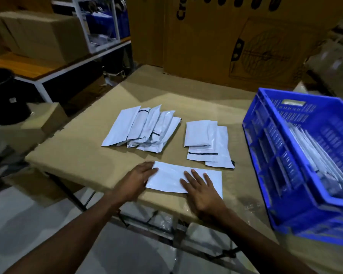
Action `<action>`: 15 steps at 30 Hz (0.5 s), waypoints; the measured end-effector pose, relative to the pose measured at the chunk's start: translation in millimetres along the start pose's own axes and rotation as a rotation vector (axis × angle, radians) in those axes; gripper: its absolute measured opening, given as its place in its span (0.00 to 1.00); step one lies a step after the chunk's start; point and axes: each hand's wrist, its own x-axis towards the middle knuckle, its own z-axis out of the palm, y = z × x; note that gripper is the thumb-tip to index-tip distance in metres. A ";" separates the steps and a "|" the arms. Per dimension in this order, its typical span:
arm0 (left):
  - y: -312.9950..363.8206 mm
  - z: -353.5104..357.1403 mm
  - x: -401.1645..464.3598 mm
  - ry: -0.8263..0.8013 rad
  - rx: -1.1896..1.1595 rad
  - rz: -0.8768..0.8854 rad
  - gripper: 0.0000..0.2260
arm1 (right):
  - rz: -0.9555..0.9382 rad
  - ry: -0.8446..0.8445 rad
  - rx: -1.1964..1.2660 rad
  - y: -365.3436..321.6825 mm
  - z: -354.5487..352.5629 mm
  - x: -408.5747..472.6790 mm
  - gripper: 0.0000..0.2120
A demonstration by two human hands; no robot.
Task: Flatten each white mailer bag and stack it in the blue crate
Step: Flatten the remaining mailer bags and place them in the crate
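Observation:
One white mailer bag (170, 177) lies flat near the front edge of the cardboard-covered table (83, 155). My left hand (136, 179) presses its left end with straight fingers. My right hand (201, 189) lies flat on its right half, fingers spread. Behind it are two piles of white mailer bags: a fanned pile of several bags (143, 128) in the middle and a smaller pile (207, 142) to its right. The blue crate (265, 159) stands at the right, with several flat bags (321, 157) leaning inside it.
Large cardboard boxes (236, 40) rise behind the table. A white-framed shelf (48, 74) with boxes stands at the left, with a small carton (46, 117) and a black object (4, 95) below. The table's front edge drops to metal legs and floor.

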 end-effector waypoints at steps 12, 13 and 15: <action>114.6 24.3 59.4 -0.080 -0.271 -0.131 0.22 | 0.207 -0.031 0.166 0.2 -14.9 19.0 0.32; 121.2 30.9 60.4 -0.111 -0.253 -0.158 0.24 | 0.185 -0.039 0.131 1.8 -8.3 15.5 0.29; 121.9 44.1 56.0 -0.090 -0.120 -0.163 0.28 | 0.177 -0.004 0.116 4.1 -2.8 10.2 0.26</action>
